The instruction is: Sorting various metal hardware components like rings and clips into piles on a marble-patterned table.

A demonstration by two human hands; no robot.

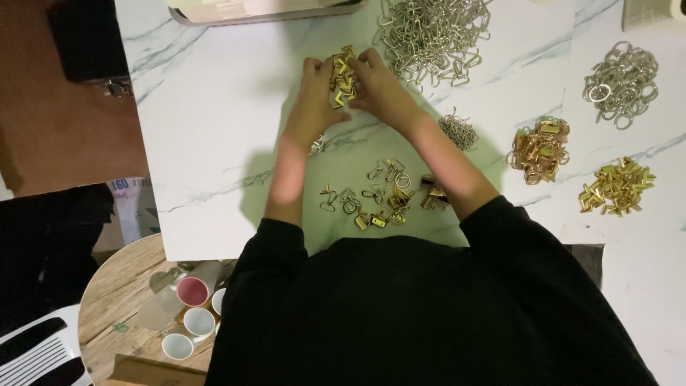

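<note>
From the head view, the left hand (314,89) and right hand (379,82) close together around a clump of small gold angled clips (343,77) at twelve o'clock on the marble-patterned desk (214,129), their fingers hiding much of the clump. A heap of silver wire loops (429,32) at one o'clock is cut off by the top edge. Mixed gold and silver hardware (382,194) lies at six o'clock between the forearms, its single pieces hard to tell apart.

Person seen from above, wearing a plain black long-sleeved top. Both sleeves are pushed up toward the elbows, leaving the forearms bare. The left hand (312,89) and right hand (379,86) carry no gloves, rings or watch.
</note>
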